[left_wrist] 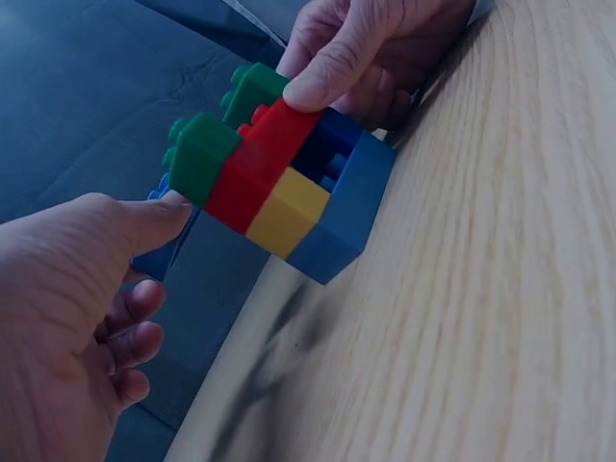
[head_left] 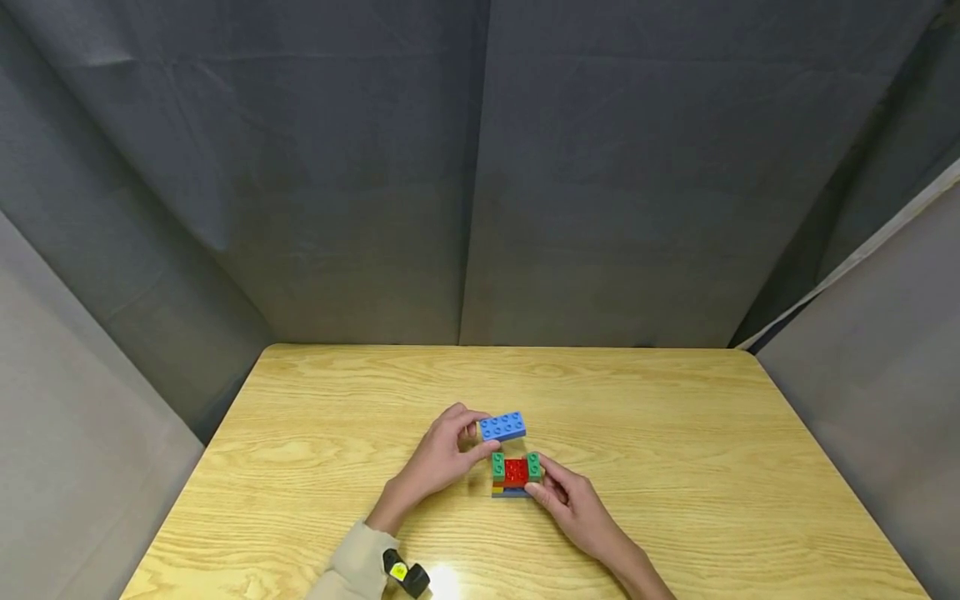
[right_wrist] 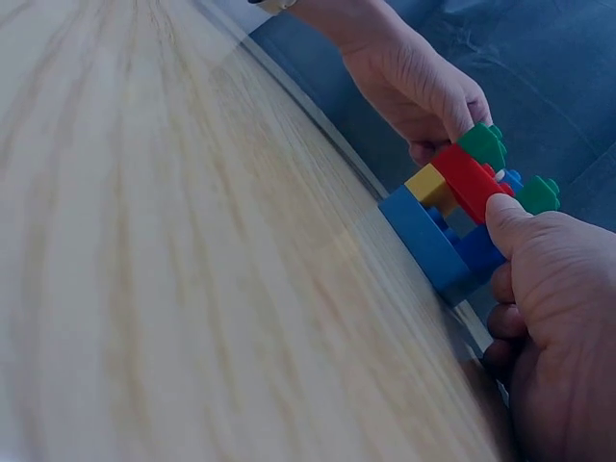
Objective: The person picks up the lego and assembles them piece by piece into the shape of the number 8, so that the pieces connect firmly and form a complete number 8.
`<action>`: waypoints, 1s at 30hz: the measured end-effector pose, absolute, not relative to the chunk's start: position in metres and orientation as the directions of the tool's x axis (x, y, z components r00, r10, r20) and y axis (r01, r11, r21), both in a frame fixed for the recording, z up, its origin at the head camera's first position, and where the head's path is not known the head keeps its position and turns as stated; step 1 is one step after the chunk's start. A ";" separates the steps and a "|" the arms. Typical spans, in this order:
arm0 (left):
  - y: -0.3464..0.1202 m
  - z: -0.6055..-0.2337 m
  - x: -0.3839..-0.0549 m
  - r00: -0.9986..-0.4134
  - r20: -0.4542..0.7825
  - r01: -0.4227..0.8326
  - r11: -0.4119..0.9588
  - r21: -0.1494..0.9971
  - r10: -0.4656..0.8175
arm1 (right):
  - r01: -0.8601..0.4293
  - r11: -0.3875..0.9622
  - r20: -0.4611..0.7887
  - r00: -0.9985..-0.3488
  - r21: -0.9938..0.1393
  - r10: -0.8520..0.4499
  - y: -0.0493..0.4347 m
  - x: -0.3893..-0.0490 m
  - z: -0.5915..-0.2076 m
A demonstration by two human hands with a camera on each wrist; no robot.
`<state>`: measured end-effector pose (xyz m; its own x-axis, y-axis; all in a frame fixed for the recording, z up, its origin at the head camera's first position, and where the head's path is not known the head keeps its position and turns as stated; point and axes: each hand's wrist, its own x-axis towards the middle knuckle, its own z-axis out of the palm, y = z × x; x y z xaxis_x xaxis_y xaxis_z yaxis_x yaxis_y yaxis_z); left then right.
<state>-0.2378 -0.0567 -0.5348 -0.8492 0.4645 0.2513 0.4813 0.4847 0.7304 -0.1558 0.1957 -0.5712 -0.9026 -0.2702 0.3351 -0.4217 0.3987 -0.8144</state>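
Note:
In the head view my left hand [head_left: 442,450] pinches a blue eight-stud toy brick [head_left: 502,427] between thumb and fingers, raised just behind a small brick stack. In the left wrist view that blue brick is mostly hidden behind the left thumb [left_wrist: 159,219]. The stack has a long blue brick at the bottom [left_wrist: 337,217], a yellow brick [left_wrist: 287,212] and a darker blue one above it, a red brick [left_wrist: 252,168] across them, and two green bricks [left_wrist: 200,159] at the ends on top. My right hand [head_left: 573,504] grips the stack's right side, thumb in front.
The stack stands on a light wood-grain table [head_left: 337,400]. Grey cloth curtains [head_left: 360,183] hang behind the table, with paler panels [head_left: 885,358] at both sides. A black strap device with a yellow mark [head_left: 401,572] sits on the left sleeve.

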 end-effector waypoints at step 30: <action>-0.060 -0.516 -0.229 -0.839 0.258 0.494 0.474 0.729 0.479 | -0.436 0.410 0.363 -0.899 -0.801 -0.246 0.193 -0.156 -0.570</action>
<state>-0.2293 -0.0601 -0.5162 -0.8392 0.4791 0.2575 0.4942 0.4739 0.7288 -0.1563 0.1928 -0.5696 -0.8986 -0.2465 0.3631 -0.4361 0.4097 -0.8012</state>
